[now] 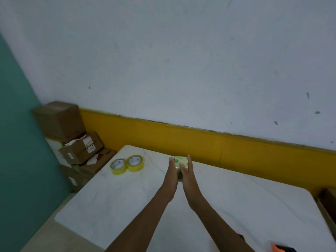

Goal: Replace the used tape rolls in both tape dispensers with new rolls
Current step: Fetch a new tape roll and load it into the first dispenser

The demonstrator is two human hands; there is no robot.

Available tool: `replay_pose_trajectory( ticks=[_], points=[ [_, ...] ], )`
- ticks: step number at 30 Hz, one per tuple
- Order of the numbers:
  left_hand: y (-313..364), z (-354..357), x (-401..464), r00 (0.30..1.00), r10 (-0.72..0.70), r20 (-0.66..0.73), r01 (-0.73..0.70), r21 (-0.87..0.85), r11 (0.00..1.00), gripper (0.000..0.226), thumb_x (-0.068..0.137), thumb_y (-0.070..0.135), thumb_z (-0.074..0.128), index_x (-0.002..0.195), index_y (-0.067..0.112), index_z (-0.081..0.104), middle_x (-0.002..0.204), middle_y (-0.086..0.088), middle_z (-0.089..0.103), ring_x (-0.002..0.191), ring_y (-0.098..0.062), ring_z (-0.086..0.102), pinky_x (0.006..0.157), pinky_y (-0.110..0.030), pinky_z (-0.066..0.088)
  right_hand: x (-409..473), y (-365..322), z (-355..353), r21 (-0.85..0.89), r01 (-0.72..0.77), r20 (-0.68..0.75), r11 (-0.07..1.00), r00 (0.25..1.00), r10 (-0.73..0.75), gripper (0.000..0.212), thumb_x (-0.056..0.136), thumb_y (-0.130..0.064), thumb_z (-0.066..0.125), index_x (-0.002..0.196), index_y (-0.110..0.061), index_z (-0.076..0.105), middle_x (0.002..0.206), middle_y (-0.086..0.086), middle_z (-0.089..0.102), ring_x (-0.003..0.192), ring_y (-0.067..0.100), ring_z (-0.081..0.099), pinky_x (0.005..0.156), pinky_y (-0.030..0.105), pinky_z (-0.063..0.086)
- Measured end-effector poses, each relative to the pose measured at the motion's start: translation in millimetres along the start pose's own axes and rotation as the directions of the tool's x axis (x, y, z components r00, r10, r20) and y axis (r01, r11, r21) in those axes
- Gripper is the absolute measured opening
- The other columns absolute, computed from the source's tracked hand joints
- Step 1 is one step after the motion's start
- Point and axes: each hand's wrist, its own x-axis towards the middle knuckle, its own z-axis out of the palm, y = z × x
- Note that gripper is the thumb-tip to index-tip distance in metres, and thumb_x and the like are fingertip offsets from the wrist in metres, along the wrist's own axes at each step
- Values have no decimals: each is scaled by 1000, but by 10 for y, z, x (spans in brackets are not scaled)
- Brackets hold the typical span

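Observation:
A pale roll of tape point(180, 160) is pressed between my two palms over the far middle of the white table point(236, 197). My left hand point(171, 176) lies flat against its left side and my right hand point(187, 177) against its right side, fingers stretched forward. Two yellow tape rolls point(127, 164) lie side by side on the table's far left corner, apart from my hands. An orange and black object point(281, 248), perhaps part of a tape dispenser, shows at the bottom right edge; most of it is cut off.
Stacked cardboard boxes point(72, 139) stand left of the table against a teal wall. A yellow band runs along the white wall behind the table. Another cardboard box edge point(327, 206) sits at the right edge.

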Motion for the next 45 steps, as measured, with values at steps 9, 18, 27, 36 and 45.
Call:
replay_pose_trajectory(
  ticks=[9,18,27,36,45],
  points=[
    [452,-1441,342,998,-14,67,9,78,997,46,103,47,25,142,26,38,140,1,45,121,-13,45,107,-36,40,348,49,1404,-39,-5,-33,999,999,4,51,104,-35,24,153,-32,13,157,7,28,137,26,39,103,33,39],
    [207,-1959,1105,973,-232,19,224,189,956,69,82,68,47,135,24,47,130,-8,58,113,-25,61,94,-48,56,673,410,1748,-63,-205,-190,977,963,190,49,101,-44,31,149,-39,23,145,0,43,123,21,49,103,42,47],
    [-48,-2158,1934,928,-372,7,362,218,906,50,92,58,47,127,24,55,127,-7,61,115,-25,60,99,-47,52,1488,887,1762,15,-309,-209,951,929,305,45,101,-37,37,146,-33,34,125,-1,49,101,12,54,71,24,52],
    [-455,-2289,2501,885,-464,40,434,288,854,43,92,37,60,129,17,51,127,-14,62,111,-27,63,77,-32,55,1958,1355,1675,112,-459,-280,881,836,471,43,100,-39,39,143,-36,39,123,-1,51,96,11,58,78,33,56],
    [-724,-2192,2986,913,-406,-45,387,410,826,55,77,43,76,121,23,50,122,-6,60,106,-23,62,87,-37,58,2383,1703,1545,216,-537,-332,816,746,578,38,100,-38,36,137,-32,47,132,5,54,114,28,58,85,45,57]
  ],
)
